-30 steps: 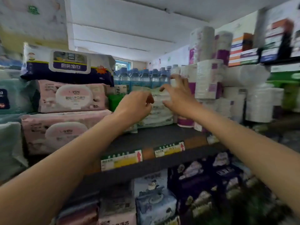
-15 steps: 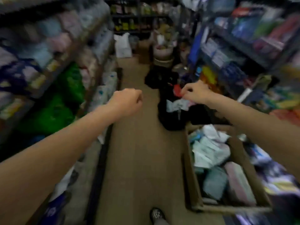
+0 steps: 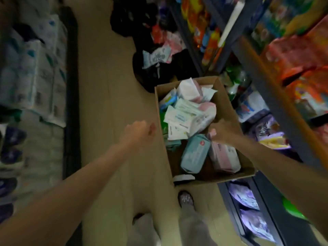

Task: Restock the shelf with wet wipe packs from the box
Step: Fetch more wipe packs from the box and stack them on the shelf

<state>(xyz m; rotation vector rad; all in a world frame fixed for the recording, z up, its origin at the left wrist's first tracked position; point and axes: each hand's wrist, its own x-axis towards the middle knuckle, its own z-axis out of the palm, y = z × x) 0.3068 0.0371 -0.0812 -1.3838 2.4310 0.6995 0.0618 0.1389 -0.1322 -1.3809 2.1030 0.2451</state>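
A cardboard box [image 3: 229,102] stands on the aisle floor at the right, filled with several wet wipe packs: white ones [image 3: 182,118] on top, a light blue pack [image 3: 194,153] and a pink pack [image 3: 224,157] nearer me. My right hand [image 3: 224,130] hovers over the box above the pink pack, fingers curled, holding nothing I can see. My left hand [image 3: 140,132] hangs over the floor just left of the box, fingers loosely curled, empty. The restocked shelf is out of view.
Low shelves with white and blue packs [image 3: 35,68] line the left side. Shelving with colourful goods [image 3: 292,59] runs along the right. Black bags [image 3: 152,64] with packs on them lie beyond the box. My foot [image 3: 185,198] stands just in front of the box.
My view has swung from the shelf down to the aisle floor and the box. Both hands left the packs on the shelf; the right hand now reaches over the box.
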